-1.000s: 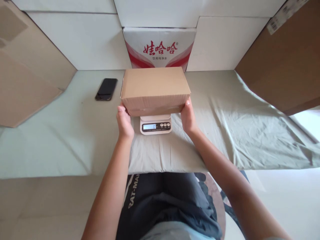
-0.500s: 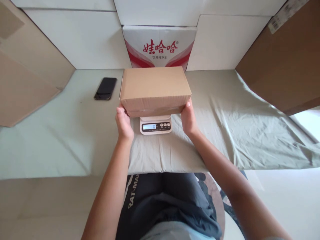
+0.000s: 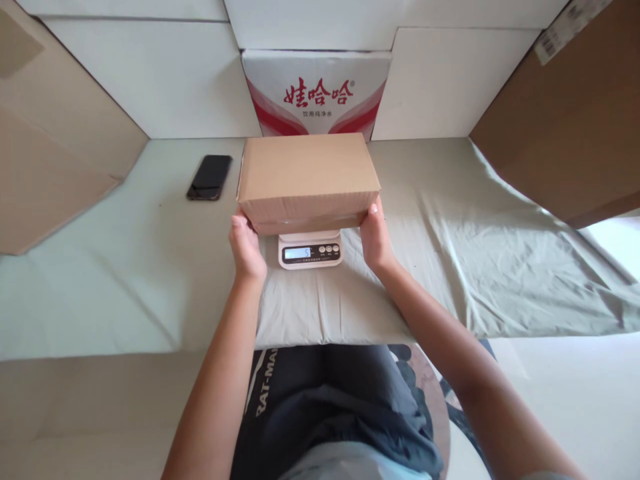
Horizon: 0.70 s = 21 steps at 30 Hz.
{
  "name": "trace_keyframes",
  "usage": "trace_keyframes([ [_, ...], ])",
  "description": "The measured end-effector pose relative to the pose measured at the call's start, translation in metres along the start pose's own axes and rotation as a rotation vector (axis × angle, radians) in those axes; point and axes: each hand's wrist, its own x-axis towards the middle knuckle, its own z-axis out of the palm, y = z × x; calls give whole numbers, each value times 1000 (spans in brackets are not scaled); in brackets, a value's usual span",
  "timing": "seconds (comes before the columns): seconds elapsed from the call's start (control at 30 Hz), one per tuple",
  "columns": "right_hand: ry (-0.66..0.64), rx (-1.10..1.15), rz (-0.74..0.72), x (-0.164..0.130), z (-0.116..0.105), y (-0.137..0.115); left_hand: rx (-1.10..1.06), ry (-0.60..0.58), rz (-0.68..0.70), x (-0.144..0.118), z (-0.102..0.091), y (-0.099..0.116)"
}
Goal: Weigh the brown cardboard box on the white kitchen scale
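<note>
A closed brown cardboard box (image 3: 307, 177) sits over a small white digital scale (image 3: 310, 249) in the middle of the cloth-covered table (image 3: 150, 267). My left hand (image 3: 246, 247) grips the box's lower left corner and my right hand (image 3: 376, 237) grips its lower right corner. Only the scale's front panel shows, with a lit display and three buttons; its platform is hidden under the box. Whether the box rests fully on the scale I cannot tell.
A black phone (image 3: 210, 177) lies on the cloth to the left of the box. A white carton with red print (image 3: 317, 93) stands behind. Large brown cardboard boxes flank the left (image 3: 55, 133) and right (image 3: 565, 127). White panels form the back wall.
The box has settled very slightly lower and the scale's display reading has changed from zero. Both hands stay on the box's corners.
</note>
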Motion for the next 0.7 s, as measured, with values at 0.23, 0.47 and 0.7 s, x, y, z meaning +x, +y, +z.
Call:
trace_keyframes([
  [0.23,4,12,7,-3,2,-4,-52,12,-22,-2,5,8],
  [0.47,53,1,32,-5,1,-3,-49,40,-51,1,-4,4],
  [0.7,185,45,51,-6,-5,-3,-74,174,-8,14,-28,-20],
])
